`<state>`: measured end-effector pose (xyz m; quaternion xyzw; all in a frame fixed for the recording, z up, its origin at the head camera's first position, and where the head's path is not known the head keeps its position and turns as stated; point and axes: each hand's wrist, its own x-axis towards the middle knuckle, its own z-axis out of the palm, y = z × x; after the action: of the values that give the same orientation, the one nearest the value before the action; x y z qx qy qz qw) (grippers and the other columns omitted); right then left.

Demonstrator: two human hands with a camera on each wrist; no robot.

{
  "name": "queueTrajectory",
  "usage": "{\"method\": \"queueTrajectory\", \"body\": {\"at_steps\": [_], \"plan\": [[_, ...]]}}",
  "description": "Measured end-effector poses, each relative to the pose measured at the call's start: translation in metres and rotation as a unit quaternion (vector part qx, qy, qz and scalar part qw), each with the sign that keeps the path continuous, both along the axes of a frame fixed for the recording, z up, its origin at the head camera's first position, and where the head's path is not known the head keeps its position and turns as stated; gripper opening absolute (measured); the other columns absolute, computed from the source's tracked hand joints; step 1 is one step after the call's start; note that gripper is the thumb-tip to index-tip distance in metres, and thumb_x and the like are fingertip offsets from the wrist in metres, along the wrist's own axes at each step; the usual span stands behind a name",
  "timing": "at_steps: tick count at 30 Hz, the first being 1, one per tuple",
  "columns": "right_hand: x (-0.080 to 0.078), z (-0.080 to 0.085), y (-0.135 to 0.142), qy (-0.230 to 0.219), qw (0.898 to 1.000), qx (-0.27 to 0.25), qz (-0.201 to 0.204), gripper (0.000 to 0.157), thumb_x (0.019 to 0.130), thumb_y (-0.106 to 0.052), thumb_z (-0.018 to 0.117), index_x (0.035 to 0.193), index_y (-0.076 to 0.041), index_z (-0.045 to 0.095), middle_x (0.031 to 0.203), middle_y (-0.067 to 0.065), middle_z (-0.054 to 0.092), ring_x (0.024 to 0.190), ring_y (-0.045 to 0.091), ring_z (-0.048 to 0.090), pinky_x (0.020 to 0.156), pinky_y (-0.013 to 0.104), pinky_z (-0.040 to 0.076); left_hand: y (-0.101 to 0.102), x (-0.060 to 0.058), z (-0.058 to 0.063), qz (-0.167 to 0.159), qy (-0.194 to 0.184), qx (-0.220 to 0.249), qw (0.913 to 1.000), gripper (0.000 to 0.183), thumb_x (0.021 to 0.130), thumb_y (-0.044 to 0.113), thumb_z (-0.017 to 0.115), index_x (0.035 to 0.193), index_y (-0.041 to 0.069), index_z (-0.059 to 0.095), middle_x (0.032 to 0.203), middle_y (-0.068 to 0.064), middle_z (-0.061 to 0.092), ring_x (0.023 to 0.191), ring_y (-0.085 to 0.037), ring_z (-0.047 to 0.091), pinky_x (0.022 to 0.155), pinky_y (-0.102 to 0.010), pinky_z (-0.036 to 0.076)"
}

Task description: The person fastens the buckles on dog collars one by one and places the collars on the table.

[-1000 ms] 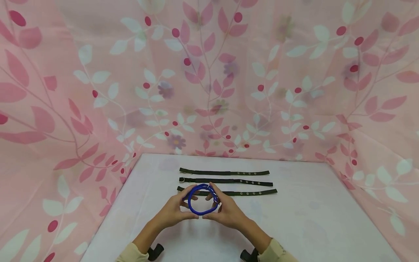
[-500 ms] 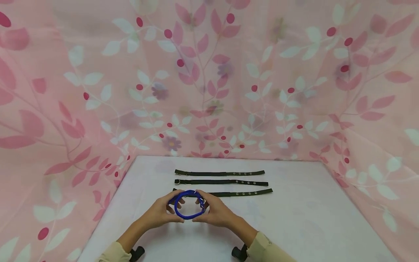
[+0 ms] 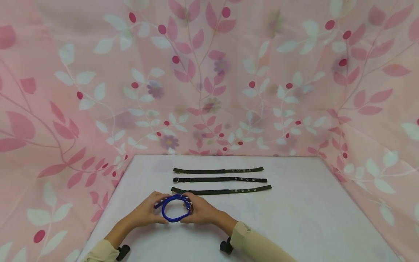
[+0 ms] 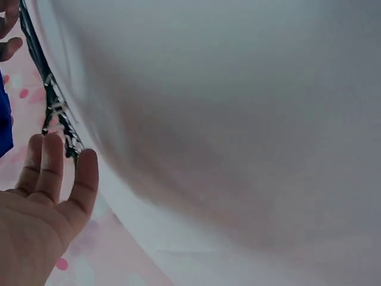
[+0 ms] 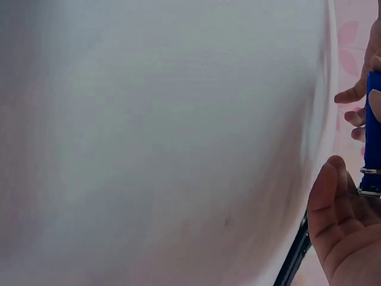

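In the head view, a blue dog collar is bent into a closed loop above the near part of the table. My left hand holds its left side, where a loose strap end sticks out. My right hand grips the opposite side by the metal buckle. The right wrist view shows the collar's flat band with metal fittings close to the right fingers. At the left wrist view's edge only a piece of the collar shows; several left fingers extend away from it.
Three dark collars lie roughly parallel beyond my hands: a far one, a middle one and a near one. They have metal eyelets toward the right. A white cloth covers the table, with pink floral fabric around it.
Both hands have carried the blue collar left and toward me, uncovering more of the nearest dark collar. The head view has shifted slightly. The dark collars stay in place.
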<state>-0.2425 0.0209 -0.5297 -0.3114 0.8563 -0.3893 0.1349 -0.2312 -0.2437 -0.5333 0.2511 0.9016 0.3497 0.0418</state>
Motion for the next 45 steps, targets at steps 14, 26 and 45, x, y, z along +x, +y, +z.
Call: {"method": "queueTrajectory", "body": {"at_steps": [14,26,45], "plan": [[-0.010,-0.008,-0.016,-0.007,0.994,0.101,-0.030,0.079,0.064,-0.048,0.091,0.129,-0.022,0.054,0.101,-0.007,0.055,0.090,0.003,0.051,0.077,0.022,0.047,-0.012,-0.005,-0.009,0.014,0.042,-0.107,0.9933,0.085,0.057,0.059,0.089,0.127,0.020,0.062,0.111,0.000,0.060,0.103,-0.022,0.058,0.081,-0.046,0.040],[-0.011,-0.012,-0.023,-0.004,0.987,0.159,-0.034,0.077,0.063,-0.053,0.090,0.125,-0.023,0.055,0.104,-0.005,0.056,0.088,0.005,0.054,0.075,0.026,0.048,-0.013,-0.009,-0.015,0.018,0.005,-0.135,0.9906,0.087,0.054,0.064,0.088,0.127,0.024,0.063,0.119,-0.006,0.055,0.113,-0.026,0.052,0.091,-0.058,0.035],[-0.003,-0.009,-0.025,-0.006,0.982,0.183,-0.052,0.099,0.063,-0.056,0.089,0.144,-0.021,0.045,0.125,0.002,0.055,0.106,0.012,0.058,0.091,0.036,0.052,-0.009,-0.009,-0.017,0.028,0.002,-0.179,0.9835,0.094,0.052,0.067,0.088,0.129,0.020,0.061,0.124,-0.010,0.054,0.114,-0.028,0.051,0.094,-0.062,0.037]]}}
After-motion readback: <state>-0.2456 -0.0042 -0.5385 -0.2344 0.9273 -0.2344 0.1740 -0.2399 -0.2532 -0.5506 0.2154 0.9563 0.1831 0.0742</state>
